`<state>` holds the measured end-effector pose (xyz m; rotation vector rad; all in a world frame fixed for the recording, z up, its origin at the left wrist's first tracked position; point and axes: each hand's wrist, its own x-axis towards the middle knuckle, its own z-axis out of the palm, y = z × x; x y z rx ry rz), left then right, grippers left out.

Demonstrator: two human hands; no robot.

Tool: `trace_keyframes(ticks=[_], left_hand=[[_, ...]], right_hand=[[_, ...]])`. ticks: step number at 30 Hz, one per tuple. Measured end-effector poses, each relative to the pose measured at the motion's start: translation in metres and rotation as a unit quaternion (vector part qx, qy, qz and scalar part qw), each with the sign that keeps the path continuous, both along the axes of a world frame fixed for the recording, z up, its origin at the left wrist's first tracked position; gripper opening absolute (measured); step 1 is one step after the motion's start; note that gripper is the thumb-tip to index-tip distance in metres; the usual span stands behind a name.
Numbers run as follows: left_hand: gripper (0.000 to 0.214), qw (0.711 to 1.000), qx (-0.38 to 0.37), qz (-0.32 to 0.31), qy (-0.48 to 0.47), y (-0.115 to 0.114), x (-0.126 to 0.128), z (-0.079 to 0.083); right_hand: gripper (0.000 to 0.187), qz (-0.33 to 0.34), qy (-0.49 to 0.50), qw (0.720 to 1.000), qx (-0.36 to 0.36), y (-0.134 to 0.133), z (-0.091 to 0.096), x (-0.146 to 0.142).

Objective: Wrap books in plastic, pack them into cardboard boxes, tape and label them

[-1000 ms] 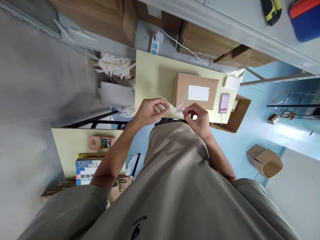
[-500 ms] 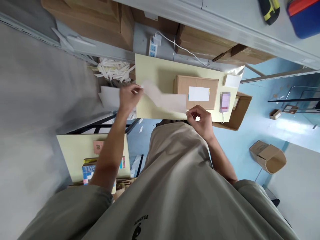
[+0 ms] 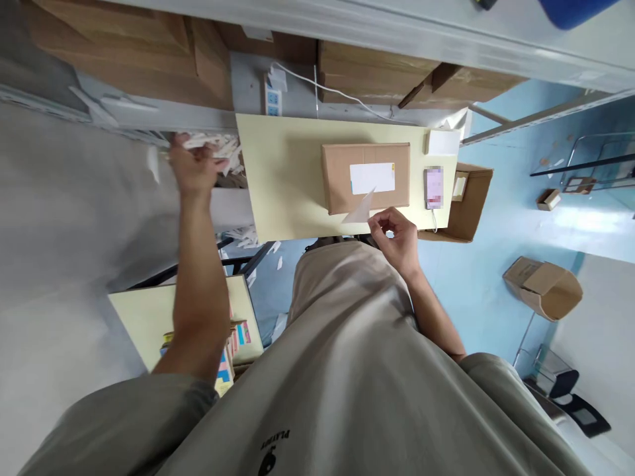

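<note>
My right hand (image 3: 397, 241) is at the table's front edge, thumb and forefinger pinched on a corner of a thin whitish paper piece (image 3: 360, 210). That piece stands up in front of a closed cardboard box (image 3: 337, 175), which bears a white label (image 3: 362, 180) on top. Off the table's left side, my left hand (image 3: 194, 165) is stretched out with its fingers apart, somewhat blurred. It is over a heap of white paper strips (image 3: 229, 147). A white strip (image 3: 153, 165) hangs in the air just left of that hand.
The pale yellow table (image 3: 278, 198) also bears a phone (image 3: 434, 188) on a cable and a small white box (image 3: 442, 142). An open carton (image 3: 476, 205) stands at its right. Above runs a grey shelf edge (image 3: 347, 33). A lower table (image 3: 143, 317) with booklets is at left.
My left hand has moved left from the table, away from the long paper strip that both hands held. A shorter paper piece stays in my right hand. The view has shifted somewhat.
</note>
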<state>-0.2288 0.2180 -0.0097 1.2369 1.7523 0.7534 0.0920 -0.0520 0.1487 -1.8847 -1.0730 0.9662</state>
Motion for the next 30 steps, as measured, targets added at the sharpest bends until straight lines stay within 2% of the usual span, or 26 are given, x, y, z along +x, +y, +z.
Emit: trace_keyframes(ticks=[1, 2, 5, 6, 8, 11, 14, 17, 21, 25, 30], left_hand=[[0.056, 0.996, -0.057, 0.026, -0.069, -0.017, 0.021, 0.010], [0.056, 0.988, -0.091, 0.012, -0.124, -0.037, 0.043, 0.023], [0.066, 0.945, -0.140, -0.154, -0.251, -0.110, 0.105, 0.070], [0.066, 0.933, -0.141, -0.188, -0.271, -0.133, 0.123, 0.085], [0.062, 0.923, -0.142, -0.215, -0.286, -0.171, 0.156, 0.112], [0.059, 0.912, -0.154, -0.218, -0.312, -0.203, 0.192, 0.135], [0.060, 0.912, -0.156, -0.201, -0.322, -0.215, 0.217, 0.138], [0.058, 0.926, -0.137, -0.166, -0.309, -0.224, 0.236, 0.133], [0.050, 0.952, -0.108, -0.121, -0.258, -0.236, 0.262, 0.124], [0.042, 0.972, -0.094, -0.073, -0.203, -0.249, 0.289, 0.119], [0.036, 0.988, -0.074, -0.016, -0.134, -0.256, 0.308, 0.116]], right_hand=[[0.033, -0.004, -0.003, 1.000, 0.000, -0.002, -0.001, 0.004], [0.032, -0.006, -0.006, 1.000, 0.000, -0.003, -0.002, 0.008], [0.028, -0.004, -0.010, 1.000, 0.003, -0.007, -0.005, 0.022], [0.026, -0.002, -0.007, 1.000, 0.009, -0.007, -0.006, 0.027], [0.022, 0.005, 0.005, 1.000, 0.026, -0.009, -0.006, 0.036], [0.015, 0.022, 0.013, 0.998, 0.052, -0.013, -0.005, 0.048], [0.012, 0.048, 0.009, 0.996, 0.076, -0.018, -0.005, 0.062], [0.009, 0.084, 0.010, 0.993, 0.086, -0.024, -0.010, 0.081], [0.008, 0.130, 0.017, 0.989, 0.061, -0.031, -0.019, 0.110], [0.003, 0.146, 0.044, 0.988, 0.023, -0.035, -0.024, 0.133], [0.023, 0.140, 0.100, 0.985, 0.026, -0.041, -0.032, 0.162]])
